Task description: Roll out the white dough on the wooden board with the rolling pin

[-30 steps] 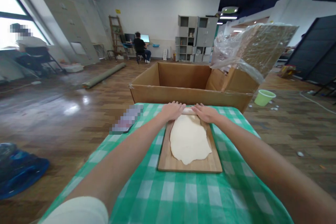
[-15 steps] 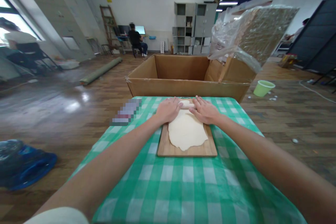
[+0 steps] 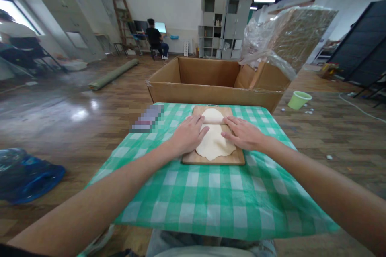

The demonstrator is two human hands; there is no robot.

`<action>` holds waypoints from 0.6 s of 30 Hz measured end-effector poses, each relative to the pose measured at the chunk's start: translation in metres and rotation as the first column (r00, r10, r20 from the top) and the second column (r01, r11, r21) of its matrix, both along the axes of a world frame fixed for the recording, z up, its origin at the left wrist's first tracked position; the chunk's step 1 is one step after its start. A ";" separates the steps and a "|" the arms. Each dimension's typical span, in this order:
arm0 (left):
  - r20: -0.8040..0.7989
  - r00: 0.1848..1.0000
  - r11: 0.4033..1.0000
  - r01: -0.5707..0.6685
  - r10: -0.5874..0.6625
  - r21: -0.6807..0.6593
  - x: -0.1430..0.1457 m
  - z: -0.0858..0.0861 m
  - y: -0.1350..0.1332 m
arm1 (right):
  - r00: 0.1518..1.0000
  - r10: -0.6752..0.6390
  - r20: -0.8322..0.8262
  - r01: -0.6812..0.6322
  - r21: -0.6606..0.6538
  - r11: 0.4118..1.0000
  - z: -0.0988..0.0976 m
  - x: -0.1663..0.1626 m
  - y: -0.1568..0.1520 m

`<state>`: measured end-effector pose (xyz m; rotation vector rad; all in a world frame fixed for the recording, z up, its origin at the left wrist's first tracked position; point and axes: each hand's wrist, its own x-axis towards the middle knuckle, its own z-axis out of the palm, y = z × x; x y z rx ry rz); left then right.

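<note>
A flattened sheet of pale dough (image 3: 214, 142) lies on a wooden board (image 3: 196, 160) in the middle of the table. Across its far half rests a light rolling pin (image 3: 213, 120). My left hand (image 3: 189, 133) is over the pin's left end, its thumb near the dough. At the other end my right hand (image 3: 243, 131) presses on the pin, fingers pointing inward. Both hands cover the pin's ends, so only its middle shows. Dough is visible on the far side of the pin as well as the near side.
A green-and-white checked cloth (image 3: 193, 196) covers the table. A blurred flat item (image 3: 147, 119) lies at its left edge. Beyond stands a large open cardboard box (image 3: 211, 92). A green bucket (image 3: 299, 99) is on the floor at right. A person (image 3: 155, 38) sits at the back.
Both hands and the rolling pin have come toward me over the dough, showing more dough beyond the pin. The view has tilted down, bringing the table's near edge into sight.
</note>
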<state>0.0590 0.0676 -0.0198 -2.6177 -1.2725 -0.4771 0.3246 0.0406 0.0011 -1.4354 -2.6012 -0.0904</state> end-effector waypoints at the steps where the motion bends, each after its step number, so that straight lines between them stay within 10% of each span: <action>1: -0.019 1.000 0.999 0.022 -0.023 -0.041 0.001 0.002 0.011 | 1.000 -0.024 -0.006 0.024 -0.028 0.999 0.002 -0.001 0.009; 10: -0.131 0.981 0.956 -0.175 0.147 -0.237 0.031 0.006 0.128 | 0.979 -0.206 -0.007 0.201 -0.193 0.961 -0.014 -0.007 0.130; 18: -0.052 0.976 0.964 -0.217 0.211 -0.153 0.034 -0.001 0.130 | 0.981 -0.192 -0.028 0.189 -0.094 0.978 -0.024 -0.004 0.138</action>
